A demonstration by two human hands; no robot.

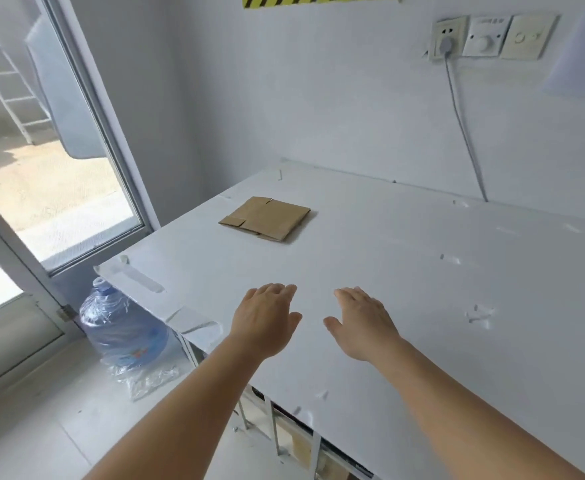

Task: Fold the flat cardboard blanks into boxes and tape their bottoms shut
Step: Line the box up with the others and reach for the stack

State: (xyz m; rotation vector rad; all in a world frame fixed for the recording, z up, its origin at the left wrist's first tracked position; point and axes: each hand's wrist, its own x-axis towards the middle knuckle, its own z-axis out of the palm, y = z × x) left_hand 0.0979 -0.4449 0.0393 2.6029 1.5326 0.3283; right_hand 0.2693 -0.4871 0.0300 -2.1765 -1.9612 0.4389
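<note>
A small stack of flat brown cardboard blanks [266,218] lies on the white table [405,271], toward its far left part. My left hand [267,318] and my right hand [364,322] hover side by side over the table's near part, palms down with fingers straight, holding nothing. Both hands are well short of the blanks, with bare tabletop between them. No tape is in view.
A blue water jug [121,327] in plastic wrap stands on the floor by the table's left corner. A glass door [59,168] is at the left. A cable [464,133] hangs from a wall socket down behind the table's far edge.
</note>
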